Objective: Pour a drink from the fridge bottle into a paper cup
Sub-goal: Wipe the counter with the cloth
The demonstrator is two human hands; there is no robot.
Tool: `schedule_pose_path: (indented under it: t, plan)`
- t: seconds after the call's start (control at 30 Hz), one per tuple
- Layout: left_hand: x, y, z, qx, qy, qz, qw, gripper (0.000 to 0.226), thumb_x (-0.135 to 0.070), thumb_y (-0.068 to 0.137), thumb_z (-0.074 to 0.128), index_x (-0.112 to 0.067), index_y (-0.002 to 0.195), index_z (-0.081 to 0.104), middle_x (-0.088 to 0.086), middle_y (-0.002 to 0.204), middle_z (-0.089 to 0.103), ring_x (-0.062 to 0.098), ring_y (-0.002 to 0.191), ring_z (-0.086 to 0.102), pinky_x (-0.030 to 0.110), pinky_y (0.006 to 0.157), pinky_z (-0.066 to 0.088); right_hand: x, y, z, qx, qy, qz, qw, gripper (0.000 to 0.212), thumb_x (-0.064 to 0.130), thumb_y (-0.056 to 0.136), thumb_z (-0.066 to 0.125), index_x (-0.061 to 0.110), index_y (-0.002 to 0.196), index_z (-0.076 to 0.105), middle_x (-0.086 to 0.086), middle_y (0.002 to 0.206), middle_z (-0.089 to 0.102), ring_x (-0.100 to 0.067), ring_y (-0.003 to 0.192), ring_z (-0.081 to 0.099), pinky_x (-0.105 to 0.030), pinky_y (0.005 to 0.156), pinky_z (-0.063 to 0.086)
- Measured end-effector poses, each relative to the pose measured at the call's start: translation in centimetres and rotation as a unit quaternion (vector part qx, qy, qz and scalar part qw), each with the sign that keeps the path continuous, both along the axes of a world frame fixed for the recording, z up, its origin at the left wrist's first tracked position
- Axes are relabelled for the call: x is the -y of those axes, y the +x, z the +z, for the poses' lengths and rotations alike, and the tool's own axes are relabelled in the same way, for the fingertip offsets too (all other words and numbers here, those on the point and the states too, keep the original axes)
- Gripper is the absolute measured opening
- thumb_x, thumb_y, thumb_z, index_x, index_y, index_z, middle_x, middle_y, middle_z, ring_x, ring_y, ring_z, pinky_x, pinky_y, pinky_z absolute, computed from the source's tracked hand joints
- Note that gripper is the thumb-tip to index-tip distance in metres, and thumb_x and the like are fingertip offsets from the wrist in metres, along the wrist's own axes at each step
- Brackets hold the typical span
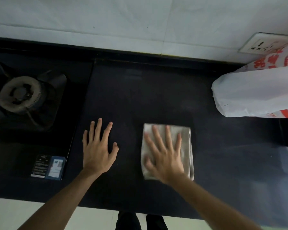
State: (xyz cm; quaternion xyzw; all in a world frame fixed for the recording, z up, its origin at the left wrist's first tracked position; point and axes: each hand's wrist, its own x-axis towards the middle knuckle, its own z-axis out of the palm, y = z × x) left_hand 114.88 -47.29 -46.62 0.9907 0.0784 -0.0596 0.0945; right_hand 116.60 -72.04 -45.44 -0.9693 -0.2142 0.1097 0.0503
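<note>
Right hand (165,158) flat on cloth (186,143), left hand (98,151) on counter (131,97)

Bare forearms, no sleeves, dark trousers (140,221)

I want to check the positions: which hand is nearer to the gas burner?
The left hand. It lies flat on the dark counter, just right of the stove edge, with the gas burner up and to its left. The right hand presses on the folded cloth, farther right.

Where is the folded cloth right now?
In the head view, the folded cloth lies on the dark counter, right of centre, under the flat right hand, with the white plastic bag beyond it to the right.
</note>
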Motion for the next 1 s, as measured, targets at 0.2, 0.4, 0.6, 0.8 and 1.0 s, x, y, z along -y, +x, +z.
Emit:
schedule_pose_path:
  t: [0.2, 0.4, 0.6, 0.8, 1.0]
  plan:
    - [0.1, -0.1, 0.0, 0.0, -0.002, 0.003, 1.0, 0.074, -0.05, 0.087, 0.035, -0.025, 0.156, 0.03, 0.008, 0.167, 0.015, 0.031, 0.155, 0.009, 0.057, 0.122, 0.016, -3.8, 5.9, -0.1, -0.023, 0.008, 0.016, 1.0, 0.073, 0.059, 0.092, 0.027, 0.032, 0.157, 0.01, -0.002, 0.167, -0.003, -0.039, 0.149, -0.017, -0.076, 0.109, 0.002]
    - [0.0, -0.3, -0.3, 0.012, -0.002, -0.002, 1.0, 0.073, -0.05, 0.087, 0.036, -0.025, 0.156, 0.029, 0.008, 0.167, 0.015, 0.03, 0.155, 0.008, 0.055, 0.122, 0.014, -8.7, 11.6, -0.5, -0.015, -0.028, -0.009, 0.999, 0.073, 0.059, 0.093, 0.019, 0.03, 0.158, 0.001, -0.004, 0.166, -0.007, -0.041, 0.148, -0.018, -0.074, 0.109, -0.002]
    - [0.0, -0.3, -0.1, 0.025, -0.02, -0.004, 0.999, 0.072, -0.05, 0.088, 0.036, -0.023, 0.155, 0.032, 0.009, 0.166, 0.018, 0.032, 0.155, 0.011, 0.057, 0.121, 0.017, -2.4, -1.3, 0.5, -0.024, 0.009, 0.126, 0.992, 0.073, 0.06, 0.095, 0.028, 0.031, 0.158, 0.003, -0.003, 0.166, -0.009, -0.038, 0.15, -0.017, -0.07, 0.114, -0.002]
    - [0.0, -0.3, -0.3, 0.019, -0.017, 0.0, 1.0, 0.073, -0.05, 0.088, 0.035, -0.024, 0.156, 0.029, 0.008, 0.167, 0.016, 0.031, 0.155, 0.008, 0.057, 0.122, 0.015, 1.1, 5.5, -0.6, -0.003, -0.015, 0.088, 0.996, 0.073, 0.059, 0.09, 0.026, 0.039, 0.157, 0.005, 0.003, 0.167, 0.001, -0.035, 0.152, -0.009, -0.069, 0.115, 0.002]
    - [0.0, -0.2, -0.4, 0.023, -0.017, 0.003, 1.0, 0.073, -0.051, 0.088, 0.034, -0.024, 0.156, 0.029, 0.008, 0.167, 0.015, 0.031, 0.155, 0.008, 0.057, 0.123, 0.013, 3.1, 7.5, -0.3, 0.009, -0.028, -0.027, 0.999, 0.07, 0.058, 0.093, 0.02, 0.037, 0.157, 0.001, 0.003, 0.167, -0.004, -0.032, 0.152, -0.012, -0.066, 0.117, 0.001]
